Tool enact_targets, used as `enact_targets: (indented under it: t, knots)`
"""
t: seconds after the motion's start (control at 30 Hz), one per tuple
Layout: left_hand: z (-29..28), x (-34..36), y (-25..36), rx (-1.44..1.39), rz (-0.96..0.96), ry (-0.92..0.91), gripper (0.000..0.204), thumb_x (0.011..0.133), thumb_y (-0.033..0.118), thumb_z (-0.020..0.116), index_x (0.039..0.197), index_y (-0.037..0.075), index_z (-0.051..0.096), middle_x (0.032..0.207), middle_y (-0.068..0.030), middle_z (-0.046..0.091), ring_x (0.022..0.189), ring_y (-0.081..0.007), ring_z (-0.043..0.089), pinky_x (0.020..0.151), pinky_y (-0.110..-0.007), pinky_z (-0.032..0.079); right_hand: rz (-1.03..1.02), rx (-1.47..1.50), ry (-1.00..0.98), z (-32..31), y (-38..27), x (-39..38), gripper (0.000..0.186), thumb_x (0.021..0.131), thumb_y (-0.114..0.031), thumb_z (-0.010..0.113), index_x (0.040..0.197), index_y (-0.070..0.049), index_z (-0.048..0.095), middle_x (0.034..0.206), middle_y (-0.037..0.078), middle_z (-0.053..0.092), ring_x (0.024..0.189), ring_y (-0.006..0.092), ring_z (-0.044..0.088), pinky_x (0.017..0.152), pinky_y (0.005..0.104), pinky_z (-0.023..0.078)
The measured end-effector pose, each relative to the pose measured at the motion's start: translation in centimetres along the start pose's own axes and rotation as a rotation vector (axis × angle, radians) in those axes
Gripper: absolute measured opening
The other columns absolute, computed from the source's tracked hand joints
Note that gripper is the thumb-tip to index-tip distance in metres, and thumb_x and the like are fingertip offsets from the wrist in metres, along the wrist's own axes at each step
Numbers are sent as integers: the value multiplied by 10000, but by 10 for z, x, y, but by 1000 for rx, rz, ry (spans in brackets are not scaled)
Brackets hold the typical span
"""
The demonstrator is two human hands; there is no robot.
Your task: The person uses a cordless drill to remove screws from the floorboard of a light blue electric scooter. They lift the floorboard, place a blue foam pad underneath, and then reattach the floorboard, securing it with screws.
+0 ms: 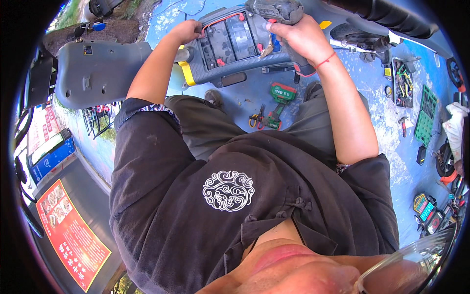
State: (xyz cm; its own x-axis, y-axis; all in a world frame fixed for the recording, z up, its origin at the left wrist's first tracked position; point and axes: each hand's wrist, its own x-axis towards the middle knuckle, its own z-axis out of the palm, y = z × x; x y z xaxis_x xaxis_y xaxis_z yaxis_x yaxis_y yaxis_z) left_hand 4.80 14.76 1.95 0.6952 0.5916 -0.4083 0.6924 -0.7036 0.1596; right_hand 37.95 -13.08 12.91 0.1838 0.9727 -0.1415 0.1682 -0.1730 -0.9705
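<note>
Left hand (pixel 188 32): at left edge of battery compartment (pixel 210 74), grip cannot be told | Right hand (pixel 304 38): gripping dark drill (pixel 279 10), compartment's right edge | Compartment: far side | Green-red drill (pixel 283 92): blue floor (pixel 242 100), apart from near edge

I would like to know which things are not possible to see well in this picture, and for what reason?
All in the head view:
- Power tool: the right grip covers part of its handle; the upper edge cuts off its top.
- Left grip: too small to tell if it pinches anything.
- Tools in the tray: too small and jumbled to tell apart.
- Left shoe: partly covered by the trouser leg.
</note>
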Motion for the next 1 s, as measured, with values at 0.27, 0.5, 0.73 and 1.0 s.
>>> enact_targets:
  t: [0.27, 0.5, 0.73, 1.0]
  knots:
    - [-5, 19, -11, -128, -231, -119, 397, 834, 371, 819, 1056, 50, 744, 1005, -159, 755, 909, -299, 704, 841, -411, 548, -31, -141, 29, -3, 12, 5, 369, 817, -378, 770, 1049, -91, 791, 920, 143, 777, 894, 296, 740, 818, 373, 550]
    - [13, 25, -23, -323, -358, 33, 736, 801, 357, 857, 1391, 8, 587, 1337, -199, 660, 1226, -331, 626, 1042, -401, 483, -44, -119, 49, -1, 10, 1, 380, 811, -348, 770, 1040, -44, 781, 848, 155, 760, 816, 287, 732, 787, 380, 551]
    - [13, 23, -10, -490, -475, -45, 712, 844, 275, 808, 1455, 33, 537, 1346, -190, 651, 1221, -299, 626, 1035, -410, 480, 23, -103, -17, -1, 5, -4, 401, 806, -342, 764, 1039, -16, 770, 874, 173, 765, 847, 298, 738, 801, 381, 549]
    - [19, 20, -6, -627, -505, -57, 974, 767, 548, 854, 1507, 51, 462, 1423, -211, 590, 1279, -321, 594, 1070, -444, 466, 36, -175, 3, 2, 8, 2, 382, 808, -350, 759, 1042, -50, 786, 902, 191, 762, 871, 322, 735, 818, 381, 551]
